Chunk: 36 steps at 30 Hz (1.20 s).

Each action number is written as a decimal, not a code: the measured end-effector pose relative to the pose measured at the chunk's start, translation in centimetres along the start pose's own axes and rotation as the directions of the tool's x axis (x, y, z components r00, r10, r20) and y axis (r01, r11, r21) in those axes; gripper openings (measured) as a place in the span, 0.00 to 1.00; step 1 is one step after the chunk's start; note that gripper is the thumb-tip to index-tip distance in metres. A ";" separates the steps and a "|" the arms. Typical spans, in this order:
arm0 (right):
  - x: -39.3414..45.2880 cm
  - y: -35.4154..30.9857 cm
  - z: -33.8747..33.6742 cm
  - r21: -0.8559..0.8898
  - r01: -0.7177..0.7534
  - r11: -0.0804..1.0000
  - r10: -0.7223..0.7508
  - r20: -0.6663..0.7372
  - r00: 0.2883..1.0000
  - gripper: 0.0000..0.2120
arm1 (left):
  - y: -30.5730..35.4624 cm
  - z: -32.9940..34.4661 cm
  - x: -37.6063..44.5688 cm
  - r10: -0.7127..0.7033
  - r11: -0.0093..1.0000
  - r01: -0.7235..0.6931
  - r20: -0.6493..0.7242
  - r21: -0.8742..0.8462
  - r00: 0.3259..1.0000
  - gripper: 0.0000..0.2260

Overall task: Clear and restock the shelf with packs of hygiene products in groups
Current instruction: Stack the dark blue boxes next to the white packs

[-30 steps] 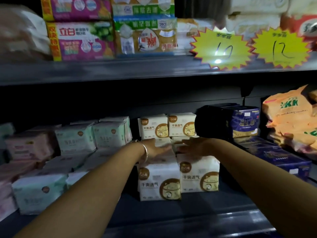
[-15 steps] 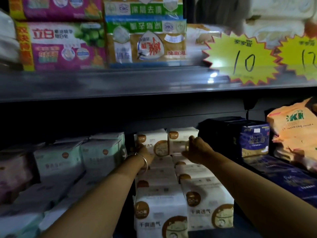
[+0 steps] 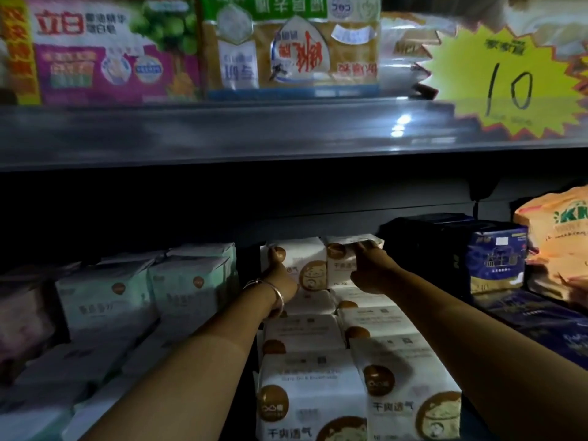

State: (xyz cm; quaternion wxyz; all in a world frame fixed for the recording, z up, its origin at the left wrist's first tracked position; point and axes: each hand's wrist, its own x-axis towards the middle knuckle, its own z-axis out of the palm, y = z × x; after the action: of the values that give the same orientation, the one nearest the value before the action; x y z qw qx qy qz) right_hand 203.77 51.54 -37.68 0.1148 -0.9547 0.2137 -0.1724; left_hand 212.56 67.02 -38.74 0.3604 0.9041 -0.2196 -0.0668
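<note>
- Hands work the back of the shelf (image 3: 286, 135): my left hand (image 3: 280, 278) grips the left rear white pack (image 3: 299, 265), and my right hand (image 3: 370, 270) pinches the right rear white pack (image 3: 345, 259).
- I'd draw both forward together, level, over the front rows.

Counted: two hands, left (image 3: 280, 278) and right (image 3: 370, 268); two upright white packs (image 3: 305, 259); one bracelet (image 3: 270, 289); one yellow price star (image 3: 506, 84).

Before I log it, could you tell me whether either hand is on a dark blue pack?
No: the left hand and right hand both grip white packs at the back.
</note>
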 end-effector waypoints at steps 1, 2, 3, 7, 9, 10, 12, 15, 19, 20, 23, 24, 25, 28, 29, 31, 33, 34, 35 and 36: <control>0.0 0.0 0.0 -0.022 0.011 1.000 -0.011 0.009 1.000 0.31 | 0.0 -0.1 0.0 0.001 1.000 -0.001 0.005 0.016 1.000 0.38; 0.0 0.0 -0.1 -0.039 0.015 0.999 -0.014 0.018 1.000 0.32 | 0.2 -0.2 -0.4 -0.008 1.000 0.008 0.009 0.004 1.000 0.37; -0.1 -0.1 -0.2 -0.057 0.003 0.998 -0.001 0.028 1.000 0.32 | 0.4 -0.4 -0.8 -0.015 1.000 0.015 0.011 -0.013 1.000 0.35; -1.1 -1.5 -1.1 -0.064 -0.088 0.994 0.089 0.011 0.996 0.36 | 0.5 -0.8 -1.9 0.051 0.998 -0.052 -0.040 -0.032 0.998 0.28; -2.3 -2.8 -1.0 -0.077 -0.043 0.996 0.043 0.004 0.999 0.35 | -0.1 -1.3 -2.9 0.098 0.994 -0.099 -0.028 -0.055 0.995 0.27; -3.2 -3.7 -0.9 -0.083 0.000 0.997 0.001 0.006 1.000 0.33 | -0.6 -1.7 -3.7 0.141 0.989 -0.142 -0.031 -0.049 0.990 0.27; -5.3 -5.8 -0.5 -0.068 0.083 0.994 -0.083 0.007 0.997 0.30 | -2.0 -3.1 -5.4 0.237 0.971 -0.237 -0.072 0.016 0.969 0.24; -8.7 -10.0 -0.1 -0.028 0.177 0.984 -0.177 0.006 0.984 0.24 | -4.4 -6.2 -8.2 0.318 0.945 -0.302 -0.142 0.121 0.937 0.17; -12.9 -16.1 1.0 0.038 0.233 0.972 -0.235 0.097 0.967 0.22 | -8.8 -11.1 -11.4 0.274 0.954 -0.246 -0.165 0.171 0.947 0.13; -13.9 -17.6 1.4 0.035 0.254 0.967 -0.256 0.142 0.956 0.25 | -10.1 -12.1 -12.2 0.254 0.957 -0.222 -0.169 0.189 0.952 0.13; -16.4 -21.0 2.6 0.073 0.274 0.959 -0.283 0.270 0.920 0.28 | -13.3 -14.9 -14.7 0.224 0.934 -0.172 -0.138 0.313 0.965 0.13; -16.9 -21.7 3.1 0.135 0.257 0.957 -0.286 0.306 0.908 0.28 | -14.3 -15.5 -15.3 0.220 0.923 -0.171 -0.110 0.344 0.969 0.14; -17.3 -22.2 3.6 0.181 0.244 0.953 -0.294 0.341 0.893 0.28 | -15.1 -16.1 -15.9 0.212 0.916 -0.171 -0.076 0.363 0.974 0.17; -17.7 -22.6 5.1 0.087 0.293 0.952 -0.304 0.375 0.876 0.39 | -17.1 -17.3 -17.2 0.115 0.917 -0.120 0.035 0.382 0.993 0.38; -17.8 -22.6 5.4 0.029 0.294 0.955 -0.284 0.368 0.885 0.45 | -17.6 -17.6 -17.3 0.077 0.912 -0.096 0.065 0.400 0.995 0.44; -17.9 -22.5 5.9 -0.019 0.271 0.962 -0.247 0.353 0.902 0.50 | -18.4 -18.2 -17.6 0.011 0.879 -0.069 0.124 0.472 0.992 0.50; -17.8 -22.7 6.2 -0.053 0.258 0.965 -0.224 0.349 0.910 0.51 | -19.2 -18.5 -17.4 -0.028 0.830 -0.070 0.166 0.554 0.986 0.54; -17.6 -23.0 6.2 -0.072 0.252 0.965 -0.212 0.352 0.912 0.51 | -19.6 -18.6 -17.3 -0.043 0.796 -0.072 0.176 0.600 0.983 0.55; -17.4 -23.3 6.2 -0.085 0.252 0.964 -0.206 0.362 0.909 0.51 | -19.9 -18.6 -17.2 -0.052 0.763 -0.074 0.176 0.642 0.983 0.55; -17.0 -23.5 6.2 -0.093 0.257 0.962 -0.206 0.372 0.905 0.50 | -20.2 -18.7 -17.1 -0.060 0.737 -0.073 0.172 0.672 0.983 0.55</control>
State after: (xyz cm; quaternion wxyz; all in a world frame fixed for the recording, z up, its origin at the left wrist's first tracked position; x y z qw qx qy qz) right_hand 200.31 80.82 -41.21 0.0633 -0.9943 0.0857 0.0075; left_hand 209.55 99.27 -39.46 -0.0133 0.9623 -0.2642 -0.0639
